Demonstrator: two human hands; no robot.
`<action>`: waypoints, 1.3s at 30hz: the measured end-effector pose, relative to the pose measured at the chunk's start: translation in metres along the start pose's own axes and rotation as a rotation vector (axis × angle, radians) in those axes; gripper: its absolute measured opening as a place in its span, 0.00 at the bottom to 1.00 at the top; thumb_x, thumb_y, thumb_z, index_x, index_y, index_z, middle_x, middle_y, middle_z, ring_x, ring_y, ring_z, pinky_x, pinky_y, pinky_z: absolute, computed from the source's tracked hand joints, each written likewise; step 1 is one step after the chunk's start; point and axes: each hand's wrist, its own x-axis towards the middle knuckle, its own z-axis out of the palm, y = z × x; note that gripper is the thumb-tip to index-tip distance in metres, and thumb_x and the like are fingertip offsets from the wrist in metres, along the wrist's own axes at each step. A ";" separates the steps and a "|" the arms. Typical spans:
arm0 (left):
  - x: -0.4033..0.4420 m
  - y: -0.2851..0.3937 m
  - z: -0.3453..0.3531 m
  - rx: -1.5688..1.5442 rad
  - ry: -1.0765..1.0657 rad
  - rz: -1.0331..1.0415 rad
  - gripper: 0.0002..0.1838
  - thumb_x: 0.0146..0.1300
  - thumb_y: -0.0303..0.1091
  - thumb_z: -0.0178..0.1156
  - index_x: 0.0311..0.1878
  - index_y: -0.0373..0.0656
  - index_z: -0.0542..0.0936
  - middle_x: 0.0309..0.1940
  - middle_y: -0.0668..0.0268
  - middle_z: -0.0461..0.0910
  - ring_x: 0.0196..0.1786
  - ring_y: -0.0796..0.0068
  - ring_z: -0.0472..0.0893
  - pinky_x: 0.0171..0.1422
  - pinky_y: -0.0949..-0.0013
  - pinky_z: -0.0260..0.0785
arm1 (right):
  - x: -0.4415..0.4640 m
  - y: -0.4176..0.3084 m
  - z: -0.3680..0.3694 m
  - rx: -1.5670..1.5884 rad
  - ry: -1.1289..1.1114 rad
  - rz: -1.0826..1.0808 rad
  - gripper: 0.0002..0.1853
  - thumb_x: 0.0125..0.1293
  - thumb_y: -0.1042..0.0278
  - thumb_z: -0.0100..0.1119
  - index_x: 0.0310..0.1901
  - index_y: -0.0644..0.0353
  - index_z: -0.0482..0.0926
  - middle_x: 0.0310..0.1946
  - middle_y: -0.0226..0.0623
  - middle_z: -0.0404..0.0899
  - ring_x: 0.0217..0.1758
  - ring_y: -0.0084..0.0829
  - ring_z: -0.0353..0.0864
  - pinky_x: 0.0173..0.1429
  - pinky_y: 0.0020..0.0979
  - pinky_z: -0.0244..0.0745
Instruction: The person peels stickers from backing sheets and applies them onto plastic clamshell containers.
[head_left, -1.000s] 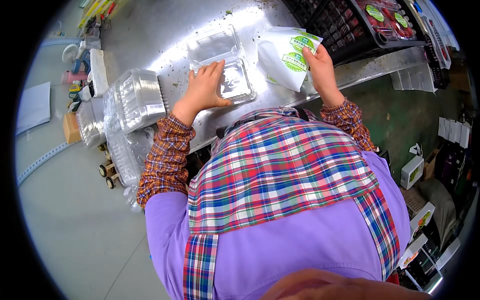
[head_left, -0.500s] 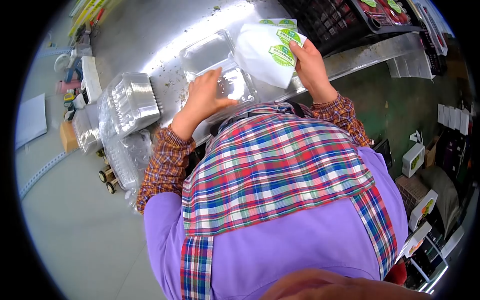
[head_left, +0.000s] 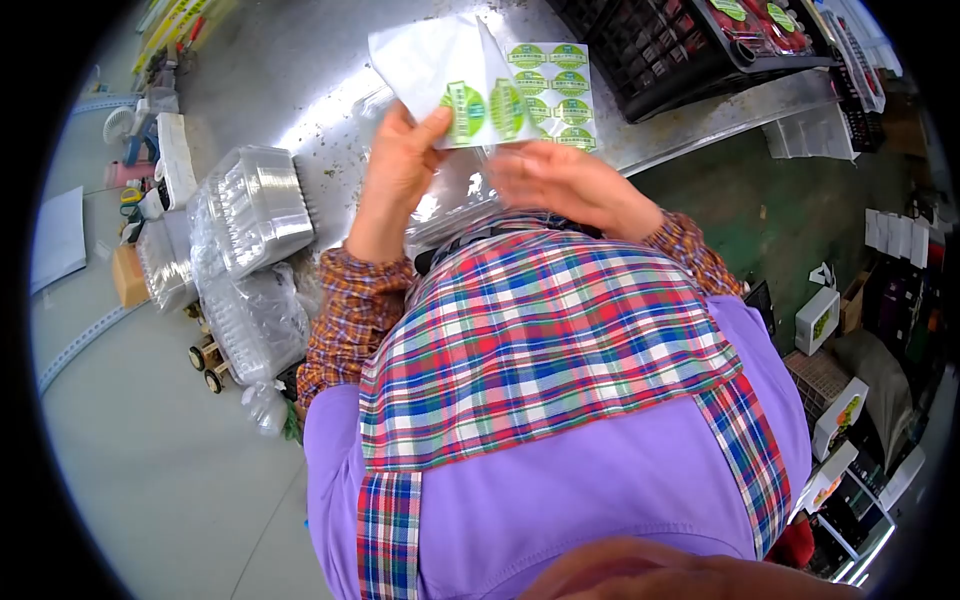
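A white sheet with round green stickers (head_left: 440, 60) is pinched at its lower left edge by my left hand (head_left: 400, 165), thumb on top. My right hand (head_left: 570, 185) is blurred at the fingertips, near the sheet's lower right edge; whether it touches the sheet is unclear. Under and below the sheet, a clear plastic container (head_left: 452, 195) lies on the metal table (head_left: 260, 75), partly hidden by the sheet and my hands. Another sheet of green round stickers (head_left: 570, 85) lies flat to the right of the held one.
Stacked clear containers (head_left: 260, 210) in plastic wrap stand at the table's left edge. A black crate (head_left: 690, 80) holding packs of red fruit (head_left: 765, 30) sits at the upper right. Scissors (head_left: 131, 210) and small items are farther left.
The held sheet has moved left over the container. My left hand has left the container and taken hold of the sheet; my right hand has come down and left, exposing the flat sticker sheet.
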 end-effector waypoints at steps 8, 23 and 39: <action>-0.002 0.066 0.014 0.723 -0.490 -0.045 0.35 0.61 0.26 0.65 0.71 0.43 0.63 0.43 0.59 0.82 0.46 0.74 0.80 0.49 0.72 0.72 | -0.020 -0.055 -0.002 -0.985 0.255 -0.822 0.27 0.59 0.68 0.67 0.61 0.62 0.72 0.53 0.39 0.78 0.56 0.28 0.77 0.59 0.30 0.71; -0.041 0.038 0.020 1.470 -0.241 0.954 0.20 0.48 0.30 0.71 0.48 0.47 0.83 0.48 0.66 0.77 0.52 0.62 0.72 0.57 0.62 0.65 | -0.001 0.004 0.014 -0.362 0.267 -0.261 0.23 0.67 0.63 0.61 0.60 0.64 0.72 0.52 0.37 0.78 0.54 0.27 0.77 0.59 0.30 0.72; -0.036 0.021 0.019 1.252 -0.344 0.706 0.15 0.47 0.27 0.71 0.41 0.44 0.82 0.43 0.65 0.78 0.50 0.59 0.73 0.54 0.61 0.67 | -0.011 -0.006 0.022 -0.439 0.224 -0.269 0.20 0.69 0.63 0.58 0.57 0.66 0.74 0.50 0.38 0.80 0.51 0.27 0.80 0.55 0.28 0.75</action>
